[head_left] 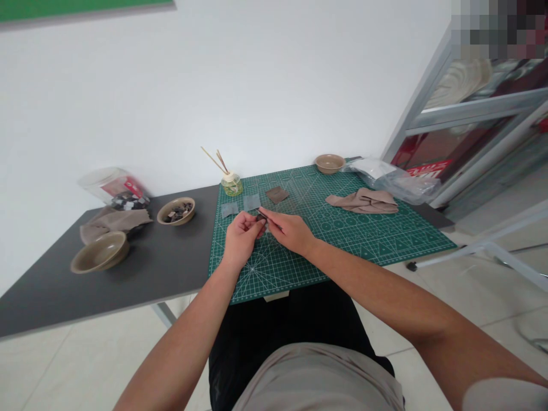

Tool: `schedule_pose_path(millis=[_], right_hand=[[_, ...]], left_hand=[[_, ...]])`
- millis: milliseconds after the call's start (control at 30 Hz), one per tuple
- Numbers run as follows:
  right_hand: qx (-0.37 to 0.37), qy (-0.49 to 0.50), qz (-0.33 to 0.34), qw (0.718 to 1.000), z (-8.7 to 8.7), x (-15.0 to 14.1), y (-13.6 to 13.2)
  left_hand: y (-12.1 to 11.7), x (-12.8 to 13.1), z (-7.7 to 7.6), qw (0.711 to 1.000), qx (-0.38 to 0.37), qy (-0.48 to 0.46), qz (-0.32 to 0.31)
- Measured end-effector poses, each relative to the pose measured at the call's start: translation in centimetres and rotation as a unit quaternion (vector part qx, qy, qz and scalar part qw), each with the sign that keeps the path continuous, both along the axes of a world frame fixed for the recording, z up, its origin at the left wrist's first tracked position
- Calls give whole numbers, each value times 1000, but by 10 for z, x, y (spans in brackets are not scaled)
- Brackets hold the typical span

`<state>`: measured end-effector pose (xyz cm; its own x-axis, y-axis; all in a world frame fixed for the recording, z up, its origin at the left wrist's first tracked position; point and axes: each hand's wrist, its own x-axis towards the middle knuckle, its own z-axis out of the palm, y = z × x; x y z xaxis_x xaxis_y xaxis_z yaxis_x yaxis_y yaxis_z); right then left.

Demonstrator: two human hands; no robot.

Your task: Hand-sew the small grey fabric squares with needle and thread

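Note:
My left hand (242,235) is closed in a pinch around a small dark piece (261,217). From the right, my right hand (291,231) meets it, thumb and fingers pressed together at the same spot; a thin dark edge shows there, too small to name. Both hands are over the green cutting mat (252,279). Just beyond them lie two grey-blue squares, a left one (230,209) and a right one (252,202), which look like sheets of abrasive paper. A brown square sheet (277,195) is beside these.
Left on the dark table (184,274) are a bowl of small dark pieces (176,211), another bowl (101,253), a cloth (113,222) and a tipped clear jar (115,185). A reed diffuser (232,184), a bowl (329,163), a cloth (366,201) and a plastic bag (391,177) surround the mat.

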<state>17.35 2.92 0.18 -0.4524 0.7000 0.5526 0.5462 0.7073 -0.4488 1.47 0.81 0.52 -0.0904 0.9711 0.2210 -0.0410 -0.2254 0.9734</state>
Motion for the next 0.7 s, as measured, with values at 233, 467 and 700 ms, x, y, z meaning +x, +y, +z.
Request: schedule_pose_path(millis=[233,467,700], right_hand=[[-5,26,-3,1000,-2,0,1],[44,13,9,999,4,4,-1],[57,-13,60,996,5,3,0]], left_hand=[[0,-3,-3,998,8,50,25],[2,-5,-5,997,27,49,50],[1,-4,-4,998,26,30,39]])
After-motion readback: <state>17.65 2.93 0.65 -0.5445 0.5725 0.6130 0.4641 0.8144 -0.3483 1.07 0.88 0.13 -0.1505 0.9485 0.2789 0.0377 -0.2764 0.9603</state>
